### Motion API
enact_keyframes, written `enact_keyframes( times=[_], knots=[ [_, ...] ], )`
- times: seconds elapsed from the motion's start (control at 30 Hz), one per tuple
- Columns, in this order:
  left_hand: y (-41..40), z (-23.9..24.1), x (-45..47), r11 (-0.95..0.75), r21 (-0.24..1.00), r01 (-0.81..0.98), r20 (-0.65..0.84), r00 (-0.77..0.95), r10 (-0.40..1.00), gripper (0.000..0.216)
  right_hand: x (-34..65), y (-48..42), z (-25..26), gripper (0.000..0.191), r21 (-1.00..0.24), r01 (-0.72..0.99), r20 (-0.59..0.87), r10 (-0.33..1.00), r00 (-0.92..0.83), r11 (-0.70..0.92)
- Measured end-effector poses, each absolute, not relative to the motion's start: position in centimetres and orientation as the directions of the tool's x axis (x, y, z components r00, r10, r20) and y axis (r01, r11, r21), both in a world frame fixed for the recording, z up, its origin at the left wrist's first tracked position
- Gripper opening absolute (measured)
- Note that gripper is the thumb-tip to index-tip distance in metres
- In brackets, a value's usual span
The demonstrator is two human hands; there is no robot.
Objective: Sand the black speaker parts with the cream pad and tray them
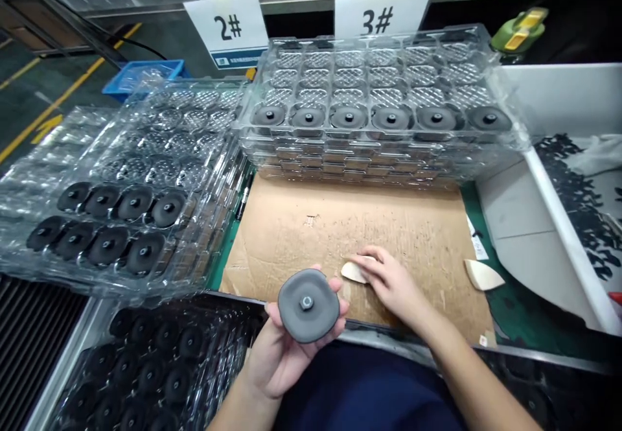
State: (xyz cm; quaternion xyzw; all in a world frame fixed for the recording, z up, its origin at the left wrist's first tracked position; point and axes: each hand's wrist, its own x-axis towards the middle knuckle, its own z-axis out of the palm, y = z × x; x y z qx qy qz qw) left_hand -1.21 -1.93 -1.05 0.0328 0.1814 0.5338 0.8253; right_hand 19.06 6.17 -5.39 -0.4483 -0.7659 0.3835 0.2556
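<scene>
Count at my station. Dark round discs: one in my left grip [284,353]; six in the front row of the clear tray stack [383,152] under the 3# sign [381,10]; eight, in two rows of four, on the left clear tray [121,178] near the 2# sign [228,29]. The tray at lower left [160,366] holds more, too dim to count. Pale wedge pieces: two, one [354,271] under my right grip [391,282], one [481,275] off to the right. Number signs: two.
</scene>
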Motion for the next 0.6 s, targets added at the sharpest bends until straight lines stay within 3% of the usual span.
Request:
enact_keyframes(
  times=[0.1, 0.2, 0.27, 0.33, 0.43, 0.5, 0.6],
  knots=[
    [-1.8, -0.7, -1.1, 0.442, 0.216, -0.871, -0.273, 0.38, 0.884, 0.052, 18.7, 5.0, -6.9, 0.031, -0.798, 0.528, 0.059, 0.91, -0.41, 0.29],
    [-1.7, -0.2, -1.0, 0.443, 0.263, -0.857, -0.303, 0.362, 0.881, 0.051, 18.6, 4.5, -5.8, 0.029, -0.816, 0.509, 0.072, 0.922, -0.379, 0.273],
    [-1.7, 0.0, -0.8, 0.404, 0.377, -0.833, -0.302, 0.302, 0.904, 0.051, 18.6, 4.2, -4.7, 0.026, -0.832, 0.481, 0.073, 0.914, -0.399, 0.276],
    [-1.7, 0.0, -0.6, 0.297, 0.602, -0.741, -0.248, 0.18, 0.952, 0.061, 18.6, 3.7, -4.1, 0.025, -0.841, 0.463, 0.069, 0.904, -0.421, 0.28],
    [-1.6, -0.2, -0.3, 0.037, 0.963, -0.267, -0.031, 0.025, 0.999, 0.093, 18.4, 2.5, -4.3, 0.026, -0.841, 0.472, 0.063, 0.914, -0.4, 0.265],
    [-1.5, -0.3, -0.2, -0.11, 0.99, 0.09, 0.105, 0.066, 0.992, 0.107, 18.4, 1.7, -4.5, 0.029, -0.839, 0.487, 0.054, 0.927, -0.371, 0.243],
    [-1.4, -0.3, -0.4, -0.216, 0.921, 0.323, 0.174, 0.154, 0.973, 0.113, 18.8, 0.9, -4.1, 0.035, -0.849, 0.47, 0.08, 0.937, -0.34, 0.243]
  ],
)
